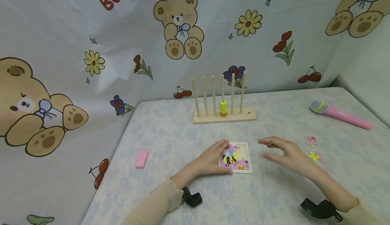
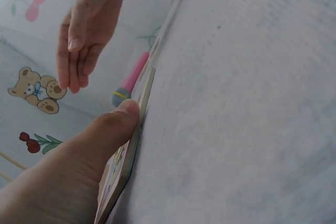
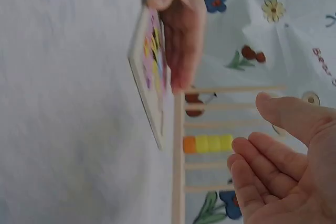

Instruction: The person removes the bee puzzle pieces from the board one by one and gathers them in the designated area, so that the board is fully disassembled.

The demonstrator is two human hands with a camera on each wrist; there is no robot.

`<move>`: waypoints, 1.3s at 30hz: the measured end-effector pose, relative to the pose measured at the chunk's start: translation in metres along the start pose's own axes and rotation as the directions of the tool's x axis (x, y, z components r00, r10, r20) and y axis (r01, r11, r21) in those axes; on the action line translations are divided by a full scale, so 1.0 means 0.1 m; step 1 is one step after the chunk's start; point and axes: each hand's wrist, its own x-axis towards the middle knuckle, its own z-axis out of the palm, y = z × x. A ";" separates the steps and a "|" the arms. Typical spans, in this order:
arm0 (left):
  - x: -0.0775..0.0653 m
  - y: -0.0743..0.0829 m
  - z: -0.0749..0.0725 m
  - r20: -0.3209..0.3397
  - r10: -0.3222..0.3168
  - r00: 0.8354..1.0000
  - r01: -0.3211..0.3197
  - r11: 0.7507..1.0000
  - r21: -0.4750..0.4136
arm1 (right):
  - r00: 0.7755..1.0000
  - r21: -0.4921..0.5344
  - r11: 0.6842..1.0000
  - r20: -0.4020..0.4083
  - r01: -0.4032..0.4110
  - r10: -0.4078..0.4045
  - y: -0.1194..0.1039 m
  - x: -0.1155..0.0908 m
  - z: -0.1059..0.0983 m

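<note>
A small square jigsaw puzzle (image 1: 235, 158) in a pale wooden frame lies on the table, with a bee picture on pink pieces and bare wood at its upper right. My left hand (image 1: 210, 159) holds it from the left, thumb at the near edge and fingers at the far edge. In the left wrist view the thumb (image 2: 113, 129) presses the frame's rim. To the right of the puzzle, my right hand (image 1: 287, 155) hovers with nothing in it, fingers relaxed. Beyond that hand lie two loose pieces, one pink and red (image 1: 311, 141), the other yellow and pink (image 1: 315, 156).
A wooden peg rack (image 1: 225, 117) with several upright rods stands behind the puzzle; yellow and orange beads (image 1: 223, 108) sit on one rod. A pink toy microphone (image 1: 341, 114) lies at the back right. On the left is a pink block (image 1: 142, 159). A bear-print cloth (image 1: 122, 32) hangs behind.
</note>
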 end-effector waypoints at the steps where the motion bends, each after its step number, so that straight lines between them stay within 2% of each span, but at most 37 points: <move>1: 0.00 0.00 0.00 0.003 -0.004 1.000 0.004 1.000 0.000 | 1.000 0.010 1.000 0.027 0.012 -0.012 -0.03 0.01 0.09; 5: 0.01 0.03 0.01 0.005 -0.008 1.000 0.008 1.000 0.003 | 0.995 0.046 0.999 0.100 0.025 -0.029 -0.06 0.03 0.33; 7: 0.02 0.04 0.02 0.005 -0.003 1.000 0.003 1.000 0.006 | 0.992 0.044 0.999 0.128 -0.020 0.014 -0.05 0.03 0.38; 10: 0.03 0.05 0.01 0.009 0.000 1.000 0.000 1.000 0.009 | 0.991 0.021 0.999 0.131 -0.033 0.030 0.00 0.02 0.44; 14: 0.02 0.07 0.01 0.012 -0.003 1.000 0.003 1.000 0.016 | 0.997 -0.036 0.999 0.083 0.008 -0.005 0.06 -0.01 0.51; 18: 0.00 0.08 0.02 0.015 -0.009 1.000 0.009 1.000 0.016 | 0.996 -0.086 0.993 0.039 0.085 -0.082 0.12 -0.04 0.58; 26: -0.03 0.08 0.02 0.020 -0.031 0.999 0.031 0.999 0.020 | 0.978 -0.041 0.977 0.045 0.207 -0.206 0.15 -0.04 0.63; 32: -0.02 0.07 -0.01 0.018 -0.032 0.999 0.031 0.999 0.017 | 0.981 -0.033 0.981 0.046 0.189 -0.187 0.11 -0.01 0.64; 39: -0.02 0.05 -0.01 0.021 -0.036 0.999 0.035 0.999 0.035 | 0.986 -0.009 0.986 -0.021 0.166 -0.167 0.08 -0.01 0.73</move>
